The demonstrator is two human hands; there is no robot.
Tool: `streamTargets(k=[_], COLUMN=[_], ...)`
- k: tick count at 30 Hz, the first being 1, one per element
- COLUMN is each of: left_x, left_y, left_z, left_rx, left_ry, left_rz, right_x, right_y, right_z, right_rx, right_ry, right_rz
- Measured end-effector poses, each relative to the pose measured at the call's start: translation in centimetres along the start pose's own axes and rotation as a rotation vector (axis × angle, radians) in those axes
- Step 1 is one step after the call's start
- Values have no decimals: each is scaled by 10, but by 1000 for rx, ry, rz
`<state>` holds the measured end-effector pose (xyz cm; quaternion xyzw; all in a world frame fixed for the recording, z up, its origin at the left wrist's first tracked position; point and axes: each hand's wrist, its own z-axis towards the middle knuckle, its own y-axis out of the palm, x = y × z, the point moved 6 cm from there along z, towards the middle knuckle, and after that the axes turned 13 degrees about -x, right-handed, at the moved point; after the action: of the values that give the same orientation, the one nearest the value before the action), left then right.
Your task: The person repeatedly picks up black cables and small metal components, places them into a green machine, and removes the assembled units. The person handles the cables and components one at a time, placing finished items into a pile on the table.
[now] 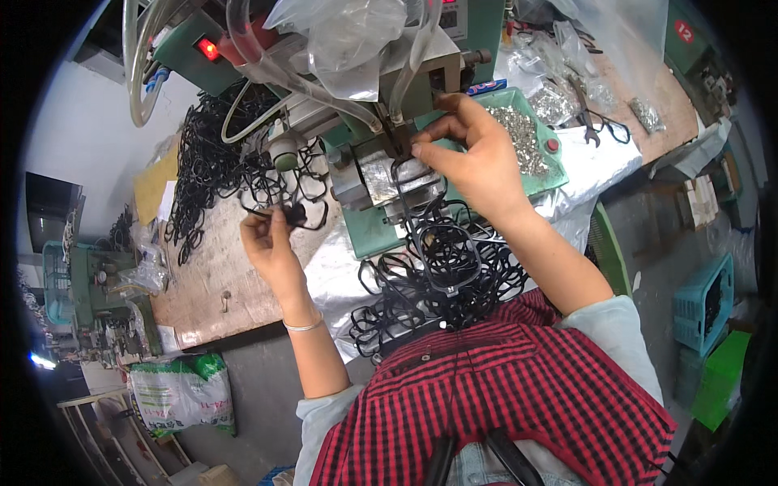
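Note:
My right hand (482,166) is at the head of a small green press (381,174), thumb and fingers pinched at its metal die. A thin black cord (403,198) runs down from those fingertips; its end is hidden by the fingers and the die. My left hand (274,251) is on the left of the press, fingertips closed on another looped black cord (312,225) above the wooden bench. Below the press, many tangled black cords (442,271) lie between the bench edge and my red checked apron (486,373).
A green tray (559,174) of small metal pieces stands right of the press. Clear hoses (279,81) and a plastic bag (348,40) hang over the machine. A heap of black cords (207,154) lies back left. Pliers-like tools (596,121) rest far right on the bench.

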<state>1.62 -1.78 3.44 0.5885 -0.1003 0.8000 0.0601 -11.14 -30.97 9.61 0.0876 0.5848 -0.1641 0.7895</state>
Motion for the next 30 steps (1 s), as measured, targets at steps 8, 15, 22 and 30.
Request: streamTargets(k=[8, 15, 22, 30], left_x=[151, 141, 124, 119], left_y=[57, 82, 135, 129], left_z=[16, -21, -57, -57], left_rx=[-107, -281, -608, -574], left_ry=[674, 817, 1250, 1218], left_rz=[-30, -142, 533, 484], right_x=[-2, -29, 61, 75], right_y=[18, 13, -77, -86], right_z=[2, -16, -29, -40], right_rx=[-20, -152, 115, 168], right_ry=[40, -51, 131, -72], right_rz=[326, 188, -1189, -1134])
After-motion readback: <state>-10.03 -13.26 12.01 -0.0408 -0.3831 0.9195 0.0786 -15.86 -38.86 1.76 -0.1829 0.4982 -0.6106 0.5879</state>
